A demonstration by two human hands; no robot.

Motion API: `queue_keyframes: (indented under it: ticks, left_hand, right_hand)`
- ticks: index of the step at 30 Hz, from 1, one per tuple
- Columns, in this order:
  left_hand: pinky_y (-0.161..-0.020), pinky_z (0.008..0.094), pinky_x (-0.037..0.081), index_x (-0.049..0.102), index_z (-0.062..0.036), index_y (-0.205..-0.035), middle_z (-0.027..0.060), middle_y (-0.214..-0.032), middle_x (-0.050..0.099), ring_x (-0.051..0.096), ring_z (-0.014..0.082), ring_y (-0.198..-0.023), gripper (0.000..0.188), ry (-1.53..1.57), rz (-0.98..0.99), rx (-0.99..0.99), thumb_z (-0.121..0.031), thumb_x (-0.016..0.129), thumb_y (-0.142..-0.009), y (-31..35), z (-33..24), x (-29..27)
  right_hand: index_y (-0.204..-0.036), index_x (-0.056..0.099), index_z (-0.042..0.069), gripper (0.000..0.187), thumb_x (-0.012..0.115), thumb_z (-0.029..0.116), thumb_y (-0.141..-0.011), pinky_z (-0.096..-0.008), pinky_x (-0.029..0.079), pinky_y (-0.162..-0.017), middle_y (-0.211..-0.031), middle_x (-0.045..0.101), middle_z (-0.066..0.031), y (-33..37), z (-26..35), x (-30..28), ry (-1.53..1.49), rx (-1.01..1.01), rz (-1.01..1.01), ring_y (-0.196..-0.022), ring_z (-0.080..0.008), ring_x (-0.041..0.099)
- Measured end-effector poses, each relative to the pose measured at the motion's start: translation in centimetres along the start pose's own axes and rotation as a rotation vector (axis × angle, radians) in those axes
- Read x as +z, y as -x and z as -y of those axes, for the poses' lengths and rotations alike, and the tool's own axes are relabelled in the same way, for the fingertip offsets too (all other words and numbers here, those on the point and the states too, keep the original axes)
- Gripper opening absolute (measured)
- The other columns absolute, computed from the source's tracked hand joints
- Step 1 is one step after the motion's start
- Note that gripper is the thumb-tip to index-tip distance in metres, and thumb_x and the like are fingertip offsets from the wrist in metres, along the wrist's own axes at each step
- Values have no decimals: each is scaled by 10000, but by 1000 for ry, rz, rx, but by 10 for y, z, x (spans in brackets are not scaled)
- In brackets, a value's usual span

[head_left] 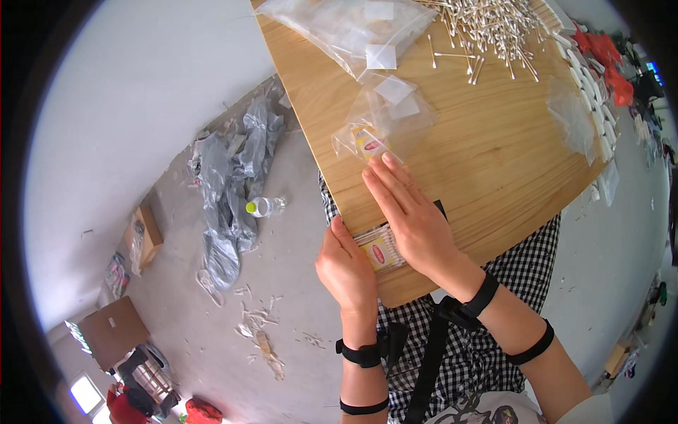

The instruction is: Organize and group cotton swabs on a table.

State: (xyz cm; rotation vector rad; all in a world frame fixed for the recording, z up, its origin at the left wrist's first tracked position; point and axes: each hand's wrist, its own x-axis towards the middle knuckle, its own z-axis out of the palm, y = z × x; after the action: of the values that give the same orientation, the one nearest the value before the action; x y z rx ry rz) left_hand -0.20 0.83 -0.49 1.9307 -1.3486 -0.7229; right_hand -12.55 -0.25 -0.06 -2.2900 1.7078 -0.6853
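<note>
My left hand (pixel 346 272) is closed around the side of a small clear pack of cotton swabs (pixel 380 252) with a yellow label, at the table's near left edge. My right hand (pixel 420 226) lies open beside it, fingers stretched out and close together. Its fingertips touch the lower end of a yellow printed card (pixel 367 138), which lies at a clear plastic bag (pixel 420 113) with white slips. The right palm hides part of the swab pack's right side. A dark corner of something (pixel 441 209) shows behind the right hand; I cannot tell what it is.
On the wooden table (pixel 487 169) lie a large clear bag (pixel 339 28), a heap of loose cotton swabs (pixel 494 28), another clear bag (pixel 571 116) and a row of white packs (pixel 597 106). Grey plastic sheeting (pixel 229 184) and a bottle (pixel 267 206) lie on the floor.
</note>
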Motion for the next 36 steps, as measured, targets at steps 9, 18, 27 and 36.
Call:
queue_keyframes:
  ticks: [9, 18, 27, 36]
  left_hand:
    - [-514, 383, 457, 619, -3, -831, 165, -676, 626, 597, 322, -567, 273, -85, 52, 37, -207, 531, -990, 3, -6, -3]
    - [-514, 422, 423, 596, 16, -752, 184, -636, 596, 551, 358, -542, 397, -161, 57, -14, -241, 465, -1024, -3, -5, -6]
    - [-511, 427, 414, 603, 21, -754, 195, -636, 590, 540, 367, -540, 424, -169, 32, -21, -245, 435, -1038, -1, -6, -4]
    - [-531, 398, 407, 594, 21, -786, 184, -654, 578, 509, 312, -546, 399, -55, 70, -30, -251, 445, -1038, -2, -3, -8]
  right_hand:
    - [-1402, 399, -44, 563, 570, 241, -947, -434, 360, -1114, -1451, 430, -178, -6, 24, 11, -274, 17, -67, -1396, -346, 352]
    - [-1443, 349, -28, 526, 443, 282, -1028, -408, 268, -1161, -1497, 376, -176, 0, 13, 5, -949, 211, -236, -1427, -305, 309]
    - [-1462, 324, -18, 560, 334, 371, -1059, -393, 235, -1172, -1518, 346, -171, 19, 15, -3, -1283, 385, -254, -1437, -257, 286]
    - [-1456, 320, -23, 523, 391, 305, -1054, -399, 254, -1169, -1527, 326, -184, 17, 21, -2, -1288, 408, -196, -1443, -266, 277]
